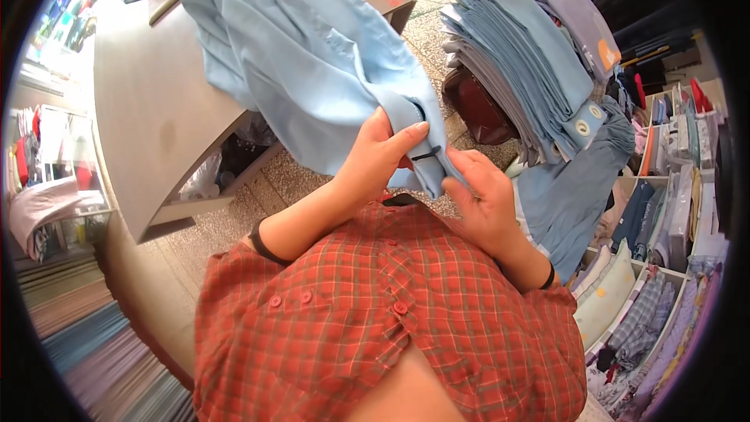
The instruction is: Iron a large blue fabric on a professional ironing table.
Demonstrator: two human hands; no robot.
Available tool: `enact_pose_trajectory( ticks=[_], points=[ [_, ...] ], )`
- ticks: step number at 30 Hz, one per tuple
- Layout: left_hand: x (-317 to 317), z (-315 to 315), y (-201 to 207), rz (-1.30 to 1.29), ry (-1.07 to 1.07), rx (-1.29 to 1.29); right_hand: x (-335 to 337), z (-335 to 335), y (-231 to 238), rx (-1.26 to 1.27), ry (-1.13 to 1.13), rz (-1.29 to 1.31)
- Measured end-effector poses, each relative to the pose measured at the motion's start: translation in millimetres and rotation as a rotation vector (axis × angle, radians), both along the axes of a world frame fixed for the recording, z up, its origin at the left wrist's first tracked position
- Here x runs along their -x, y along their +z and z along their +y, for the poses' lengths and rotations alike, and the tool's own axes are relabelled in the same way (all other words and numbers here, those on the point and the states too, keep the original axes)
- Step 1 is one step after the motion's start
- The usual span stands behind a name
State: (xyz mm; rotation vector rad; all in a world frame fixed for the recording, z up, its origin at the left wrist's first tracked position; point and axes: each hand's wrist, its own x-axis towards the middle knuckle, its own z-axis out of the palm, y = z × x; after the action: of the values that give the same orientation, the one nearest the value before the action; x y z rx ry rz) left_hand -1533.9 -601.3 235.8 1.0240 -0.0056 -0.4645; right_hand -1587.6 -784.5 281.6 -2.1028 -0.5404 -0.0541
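Pale-blue fabric [281,55] is hanging beyond two inward-angled forearms [308,217]; the left hand [379,150] is pinching its edge, thumb on top, while the right hand [491,197] is gripping the end with curled fingers [478,168]. Beyond, it is draping across a grey table [148,109]; folded cloths [519,62] are standing right, near shelves [664,270].

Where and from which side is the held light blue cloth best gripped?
Probably the near, folded end of the light blue cloth, from the person's side: it narrows toward them, while the rest drapes loosely over the grey table.
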Motion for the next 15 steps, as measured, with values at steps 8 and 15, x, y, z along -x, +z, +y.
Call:
enact_pose_trajectory(
  ticks=[8, 15],
  points=[
    [8.2, 28.6, -7.7, -0.267, 0.016, 0.372, -32.0, 45.8, 21.0, 0.474, -0.026, -0.458],
    [42.0, 99.1, -121.6, -0.965, 0.694, -0.947, -116.7, 49.0, 151.7, 0.083, -0.013, -0.502]
  ],
)
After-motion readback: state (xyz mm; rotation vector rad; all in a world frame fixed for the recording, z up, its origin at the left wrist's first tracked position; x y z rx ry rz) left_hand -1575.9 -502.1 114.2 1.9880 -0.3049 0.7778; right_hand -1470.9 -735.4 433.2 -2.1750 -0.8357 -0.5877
